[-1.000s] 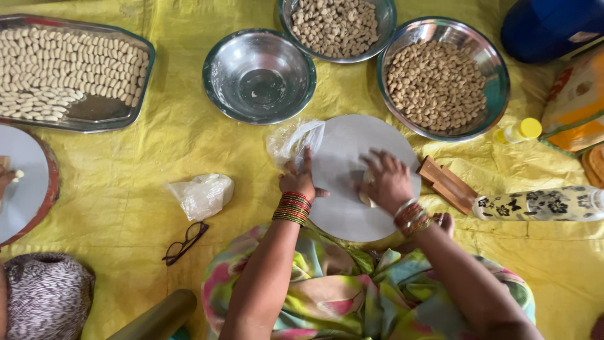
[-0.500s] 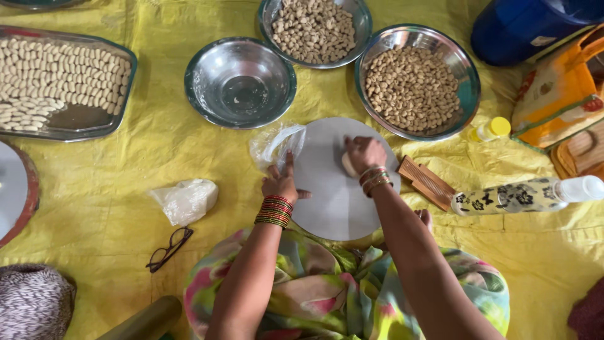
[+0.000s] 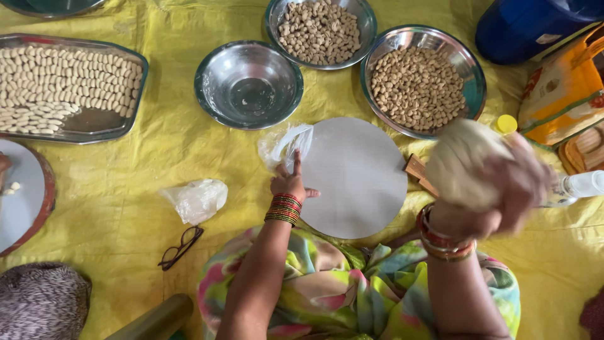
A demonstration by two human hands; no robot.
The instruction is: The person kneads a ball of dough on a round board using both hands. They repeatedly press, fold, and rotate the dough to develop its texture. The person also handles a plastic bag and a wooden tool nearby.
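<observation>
A round white board [image 3: 355, 177] lies on the yellow sheet in front of me. My left hand [image 3: 288, 182] rests flat on the board's left edge, fingers touching a crumpled clear plastic bag [image 3: 286, 143]. My right hand [image 3: 503, 189] is raised toward the camera at the right, blurred, and grips a pale lump of dough [image 3: 462, 162]. Red and gold bangles sit on both wrists.
Behind the board stand an empty steel bowl [image 3: 248, 84] and two steel bowls of small beige pieces [image 3: 319, 29] [image 3: 418, 79]. A steel tray of shaped pieces [image 3: 63, 85] lies far left. Another plastic bag [image 3: 195, 199], eyeglasses [image 3: 180, 246] and a rolling pin [image 3: 154, 320] lie near left.
My right hand has lifted the dough lump off the board and swung it up and to the right. My left hand stays at the board's left edge.
</observation>
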